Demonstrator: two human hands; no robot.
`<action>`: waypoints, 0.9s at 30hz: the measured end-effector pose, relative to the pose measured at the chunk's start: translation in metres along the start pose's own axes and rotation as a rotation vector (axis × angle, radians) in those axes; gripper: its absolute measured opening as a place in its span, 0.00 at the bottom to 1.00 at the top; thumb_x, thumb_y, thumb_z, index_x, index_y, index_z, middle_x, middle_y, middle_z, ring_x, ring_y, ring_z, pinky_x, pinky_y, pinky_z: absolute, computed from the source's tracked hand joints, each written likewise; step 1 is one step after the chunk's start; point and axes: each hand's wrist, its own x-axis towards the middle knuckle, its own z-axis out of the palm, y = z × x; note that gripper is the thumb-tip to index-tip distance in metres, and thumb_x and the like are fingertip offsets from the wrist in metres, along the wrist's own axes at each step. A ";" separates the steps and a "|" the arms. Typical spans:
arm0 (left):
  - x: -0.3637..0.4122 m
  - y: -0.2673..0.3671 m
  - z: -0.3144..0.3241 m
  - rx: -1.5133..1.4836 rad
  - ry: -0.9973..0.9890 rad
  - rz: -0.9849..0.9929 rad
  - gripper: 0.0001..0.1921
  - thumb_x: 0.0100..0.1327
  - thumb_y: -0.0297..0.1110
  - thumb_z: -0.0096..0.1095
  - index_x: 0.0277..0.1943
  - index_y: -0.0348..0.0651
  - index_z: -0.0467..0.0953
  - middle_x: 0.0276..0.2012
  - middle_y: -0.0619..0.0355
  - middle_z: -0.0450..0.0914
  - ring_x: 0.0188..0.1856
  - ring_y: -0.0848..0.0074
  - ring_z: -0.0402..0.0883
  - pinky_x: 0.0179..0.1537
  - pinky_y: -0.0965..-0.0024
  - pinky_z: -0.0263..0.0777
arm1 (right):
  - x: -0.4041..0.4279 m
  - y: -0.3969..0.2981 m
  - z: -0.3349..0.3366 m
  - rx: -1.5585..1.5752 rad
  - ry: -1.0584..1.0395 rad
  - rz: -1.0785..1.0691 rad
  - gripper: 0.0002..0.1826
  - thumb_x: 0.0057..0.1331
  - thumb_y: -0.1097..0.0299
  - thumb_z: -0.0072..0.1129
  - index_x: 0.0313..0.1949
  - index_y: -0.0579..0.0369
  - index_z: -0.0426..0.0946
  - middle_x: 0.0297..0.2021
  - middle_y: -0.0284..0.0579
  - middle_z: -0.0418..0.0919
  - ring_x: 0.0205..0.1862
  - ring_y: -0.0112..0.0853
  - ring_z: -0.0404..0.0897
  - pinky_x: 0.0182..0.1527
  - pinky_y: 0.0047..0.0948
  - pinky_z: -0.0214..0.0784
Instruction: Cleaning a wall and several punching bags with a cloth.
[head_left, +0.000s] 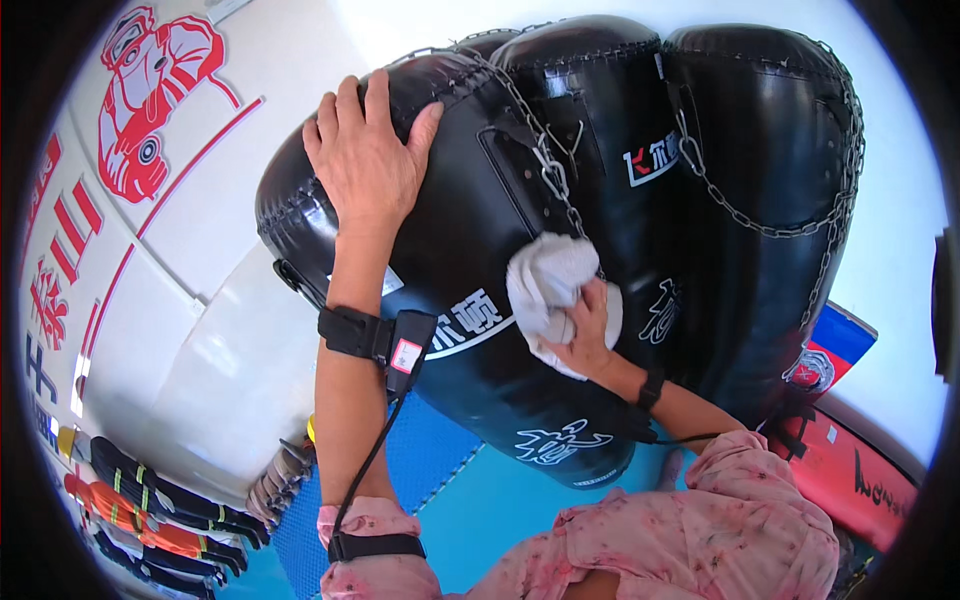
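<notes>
My left hand (367, 154) lies spread on the rounded top of the nearest black punching bag (450, 217), thumb out to the right. A bunched white cloth (551, 274) is gripped in my right hand (589, 330) and rests against the right side of that same bag. A steel chain (555, 176) with links and a hook hangs down just above the cloth. Two more black punching bags stand close behind to the right, the middle one (592, 97) and the far one (757, 135). White lettering marks the bags.
Another chain (757, 225) loops across the far bag. A red padded object (847, 472) lies at the lower right beside a blue and red box (832, 352). Blue matting (427, 435) covers part of the floor. Firefighter suits (150, 502) and boots (277, 480) stand along the left wall.
</notes>
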 end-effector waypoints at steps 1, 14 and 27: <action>0.002 0.000 0.000 0.009 0.013 0.009 0.30 0.60 0.59 0.54 0.54 0.42 0.72 0.52 0.48 0.72 0.56 0.55 0.68 0.58 0.51 0.55 | -0.013 -0.002 0.001 -0.045 -0.054 0.029 0.32 0.43 0.60 0.70 0.49 0.52 0.72 0.52 0.58 0.65 0.53 0.52 0.66 0.54 0.50 0.59; 0.006 0.007 0.003 0.003 0.074 -0.001 0.29 0.60 0.60 0.53 0.56 0.47 0.72 0.54 0.52 0.74 0.57 0.59 0.70 0.58 0.56 0.59 | 0.040 0.005 0.012 -0.019 0.217 -0.137 0.29 0.39 0.54 0.72 0.41 0.51 0.74 0.46 0.55 0.65 0.47 0.53 0.65 0.48 0.50 0.60; 0.005 0.001 0.002 0.114 -0.067 0.004 0.27 0.62 0.58 0.52 0.58 0.52 0.72 0.56 0.54 0.73 0.59 0.62 0.69 0.60 0.59 0.59 | 0.065 0.028 -0.012 0.060 0.012 0.055 0.41 0.30 0.62 0.75 0.50 0.45 0.71 0.51 0.50 0.64 0.52 0.50 0.65 0.48 0.47 0.66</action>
